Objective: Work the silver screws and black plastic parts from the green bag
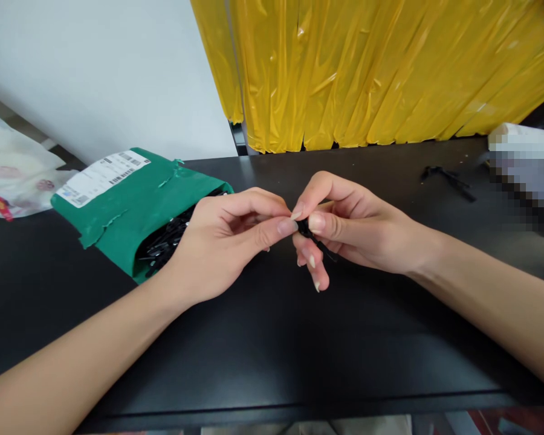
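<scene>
Over the dark table, both hands meet at a small, thin black piece point(303, 228), mostly hidden by the fingers, so its exact kind cannot be made out. My left hand point(236, 235) pinches its near end between thumb and index finger. My right hand point(358, 226) grips it with thumb and index finger, the other fingers curled loosely below. A slim dark end of the piece sticks out down and to the right under the right thumb. Just behind the left hand lies a green mailing bag point(158, 193), its mouth facing the hand, with many black pieces point(167, 238) inside.
More thin black pieces point(448, 178) lie on the dark table point(299, 356) at the right. A blurred-out package point(526, 169) sits at the right edge. White plastic bags point(18, 163) stand at the far left. Yellow plastic sheeting point(367, 72) hangs behind the table, beside a white panel point(109, 66).
</scene>
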Motion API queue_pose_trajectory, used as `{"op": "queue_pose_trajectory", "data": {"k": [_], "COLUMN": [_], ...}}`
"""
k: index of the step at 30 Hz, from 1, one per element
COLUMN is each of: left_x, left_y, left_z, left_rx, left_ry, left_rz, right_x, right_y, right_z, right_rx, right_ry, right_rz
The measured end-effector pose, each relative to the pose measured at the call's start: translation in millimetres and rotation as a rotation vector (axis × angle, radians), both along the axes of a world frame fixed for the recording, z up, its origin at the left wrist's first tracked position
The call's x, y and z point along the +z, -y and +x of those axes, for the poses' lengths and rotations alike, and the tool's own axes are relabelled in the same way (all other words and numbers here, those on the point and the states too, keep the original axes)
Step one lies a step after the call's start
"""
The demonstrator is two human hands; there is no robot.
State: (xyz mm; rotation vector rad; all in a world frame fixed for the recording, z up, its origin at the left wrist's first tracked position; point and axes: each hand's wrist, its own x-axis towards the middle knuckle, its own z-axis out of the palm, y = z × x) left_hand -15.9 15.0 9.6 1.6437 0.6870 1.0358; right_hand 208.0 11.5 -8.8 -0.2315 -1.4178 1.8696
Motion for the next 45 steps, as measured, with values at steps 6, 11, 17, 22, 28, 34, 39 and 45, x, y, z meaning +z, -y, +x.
{"op": "queue_pose_trajectory", "data": {"k": [6, 11, 17, 22, 28, 34, 39, 45], "left_x": [5.5, 3.7, 5.8, 6.5, 9.4, 7.7, 6.4, 12.1], "left_y": [3.3, -1.8, -0.1, 6.5, 8.0, 7.9, 13.5, 18.0], "left_z": [0.2, -1.1, -0.6, 3.2, 4.8, 3.4, 5.1, 5.5], "left_rx": [-0.021, -0.071, -0.015, 0.045, -0.064, -0.025, 0.090, 0.046], "left_ry": [0.062, 0.008, -0.022, 0.026, 0.094, 0.054, -0.011, 0.079], "left_rz": [-0.061, -0.077, 0.019, -0.029, -0.113, -0.033, 0.048, -0.022], "right_x": [-2.5, -4.1, -2.6, -1.1, 0.7, -0.1, 0.4, 0.7], "right_y": [-2.2, -2.7, -2.0, 0.0, 1.1, -0.2, 0.9, 1.8], "right_z": [-0.7, 2.2, 2.1, 0.7, 0.5, -0.5, -1.3, -3.6], "right_rx": [0.005, 0.001, -0.016, 0.004, 0.028, 0.022, 0.004, 0.063], "right_ry": [0.002, 0.020, 0.037, 0.014, 0.001, -0.022, -0.028, -0.054], "right_rz": [-0.007, -0.018, -0.026, -0.029, -0.051, -0.060, -0.069, -0.074]}}
